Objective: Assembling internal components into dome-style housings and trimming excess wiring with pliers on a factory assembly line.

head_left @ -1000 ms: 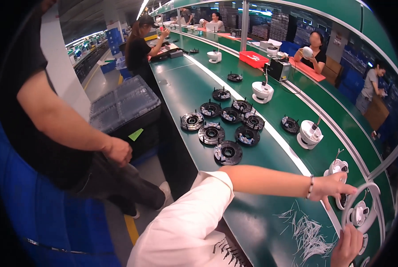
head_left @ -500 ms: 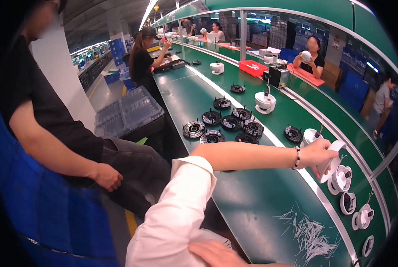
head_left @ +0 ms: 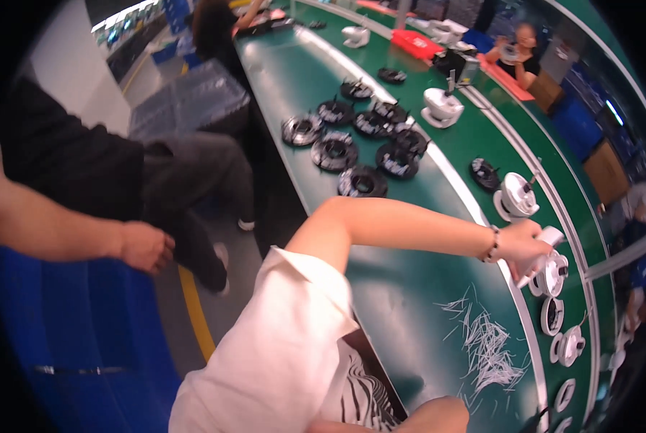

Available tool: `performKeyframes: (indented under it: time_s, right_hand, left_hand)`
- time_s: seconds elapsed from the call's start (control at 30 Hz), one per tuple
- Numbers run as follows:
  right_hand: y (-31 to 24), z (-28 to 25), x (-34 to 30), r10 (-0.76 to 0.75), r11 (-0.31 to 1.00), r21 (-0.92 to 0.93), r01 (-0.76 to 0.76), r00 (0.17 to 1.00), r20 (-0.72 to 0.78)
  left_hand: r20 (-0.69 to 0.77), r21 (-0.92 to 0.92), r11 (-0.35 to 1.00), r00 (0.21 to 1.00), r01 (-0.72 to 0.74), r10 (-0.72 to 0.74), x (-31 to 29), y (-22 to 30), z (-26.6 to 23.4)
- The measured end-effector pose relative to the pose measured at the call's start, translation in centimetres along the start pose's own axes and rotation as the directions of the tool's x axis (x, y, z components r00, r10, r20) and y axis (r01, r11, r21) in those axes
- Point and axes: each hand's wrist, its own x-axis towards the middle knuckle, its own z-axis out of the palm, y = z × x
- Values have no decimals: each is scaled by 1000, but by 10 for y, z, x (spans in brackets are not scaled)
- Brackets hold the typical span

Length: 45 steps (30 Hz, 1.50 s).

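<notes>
My left arm, in a rolled white sleeve, stretches across the green bench to the right. My left hand (head_left: 523,249), with a beaded bracelet at the wrist, is closed on a white curved plastic part (head_left: 551,237). Right beside it stands a white round housing (head_left: 554,274) with a dark piece inside, and another white housing (head_left: 518,196) sits just beyond. My right arm is bent across my body at the lower edge. Only a strip of my right hand (head_left: 341,427) shows there, and its fingers are hidden.
Black round bases (head_left: 362,182) cluster at mid-bench. Thin white strips (head_left: 492,357) lie piled near me. More white housings (head_left: 570,346) line the right-hand strip. A person's hand (head_left: 147,247) is at left, near a dark crate (head_left: 193,101). A red tray (head_left: 415,45) sits farther off.
My view has tilted down and turned, so the bench things appear higher. My left hand, still gripping the white part, is closer to the housing beside it. My right hand has mostly slipped out of view.
</notes>
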Motion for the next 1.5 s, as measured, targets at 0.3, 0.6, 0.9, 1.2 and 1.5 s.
performKeyframes:
  time_s: [0.3, 0.6, 0.9, 1.2, 1.5]
  right_hand:
    - [27, 37, -57, 20, 1000, 11, -18, 904, -427]
    - [20, -69, -104, -154, 987, -152, 50, 546, -824]
    - [49, -153, -107, -316, 943, -330, -46, 185, -930]
    - [83, -164, -100, -271, 962, -274, -15, 86, -959]
    - [132, -162, -40, -13, 998, -1, 58, 206, -979]
  left_hand:
    - [145, 243, 655, 694, -715, 705, -33, -19, 80]
    - [409, 484, 409, 613, -774, 676, -25, -53, 112]
    - [578, 394, 531, 651, -750, 492, -32, -39, 15]
    - [-138, 946, 314, 782, -76, 608, 160, -56, -208]
    - [-286, 951, 177, 937, 252, 200, 240, -110, -254]
